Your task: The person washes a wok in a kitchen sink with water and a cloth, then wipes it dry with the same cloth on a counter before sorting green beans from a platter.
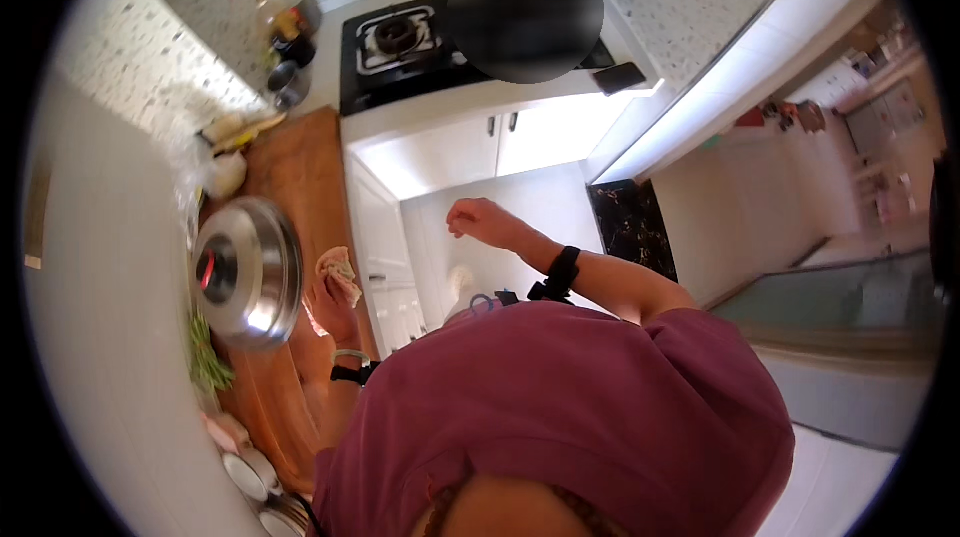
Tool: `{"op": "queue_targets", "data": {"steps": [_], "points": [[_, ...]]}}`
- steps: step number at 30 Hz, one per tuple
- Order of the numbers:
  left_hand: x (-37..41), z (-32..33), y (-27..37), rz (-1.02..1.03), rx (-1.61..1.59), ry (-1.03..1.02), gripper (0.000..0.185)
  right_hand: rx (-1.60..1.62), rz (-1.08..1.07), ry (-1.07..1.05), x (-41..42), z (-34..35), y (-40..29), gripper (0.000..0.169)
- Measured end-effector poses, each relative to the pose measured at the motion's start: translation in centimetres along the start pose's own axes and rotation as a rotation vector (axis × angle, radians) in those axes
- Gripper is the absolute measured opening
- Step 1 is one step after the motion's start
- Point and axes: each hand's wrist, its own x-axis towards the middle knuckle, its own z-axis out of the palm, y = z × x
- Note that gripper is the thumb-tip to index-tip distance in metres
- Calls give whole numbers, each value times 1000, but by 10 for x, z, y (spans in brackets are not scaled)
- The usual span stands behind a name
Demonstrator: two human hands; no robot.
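My left hand [335,312] is closed around a crumpled pinkish cloth [342,274] at the front edge of a wooden countertop [315,184]. Just beside it on the wood stands a large steel pot lid or lidded pan [259,274] with a black knob and a red mark on it. A small pink-and-white piece [315,321] shows partly beneath my left hand. Over the white floor, my right hand [487,223] hangs in the air, its fingers curled in, with nothing visible in it.
A black gas hob [397,41] sits ahead; a blurred round patch hides most of its right side. A dark phone-like slab [619,77] lies at the hob's right. Bottles [289,26], a metal cup [287,83], green vegetables [210,357] and white bowls [246,475] line the wall side.
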Motion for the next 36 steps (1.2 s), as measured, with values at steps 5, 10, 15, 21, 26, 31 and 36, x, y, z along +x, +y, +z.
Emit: {"op": "queue_targets", "data": {"steps": [5, 10, 15, 21, 26, 31, 36], "points": [[83, 70, 14, -120, -553, -267, 22, 140, 212, 210, 25, -65, 0, 16], [148, 129, 42, -679, -1255, -647, 26, 263, 295, 409, 56, -113, -1, 19], [203, 151, 107, -812, -1517, -1008, 28, 484, 239, 643, 83, -188, 7, 24], [233, 210, 173, -718, -1522, -1079, 25, 683, 78, 939, 119, -318, 18, 34], [280, 236, 269, -429, -1425, -922, 24, 827, 71, 870, 146, -434, 53, 44], [340, 287, 346, -489, -1495, -918, 23, 764, 179, 701, 172, -494, 43, 43], [395, 310, 390, -698, -1703, -1246, 21, 256, 18, 470, 178, -510, 53, 44]]}}
